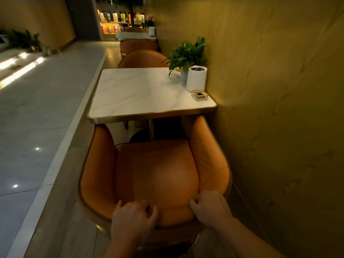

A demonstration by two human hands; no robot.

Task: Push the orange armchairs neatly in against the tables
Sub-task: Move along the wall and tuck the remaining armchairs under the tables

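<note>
Orange leather armchair with curved wraparound back (156, 175) stands directly at the near edge of the white marble-topped, brass-rimmed square counter (141, 90). Both armrest tips reach under the counter rim; the seat cushion is mostly outside it. The chair's right side sits close to the tan wall (279, 90).

Left hand (133, 217): curled over the top edge of the chair back, left of centre, fingers folded down onto the leather. Right hand (210, 206): gripping the same edge right of centre, fingers closed around the rim.

On the counter, far right corner by the wall: green leafy potted plant (186, 54), white cylindrical container (196, 78) just in front of it, small square glass ashtray (199, 94) nearest.

Across the counter, the back of a second orange armchair (143, 58) is tucked against the far edge.
</note>
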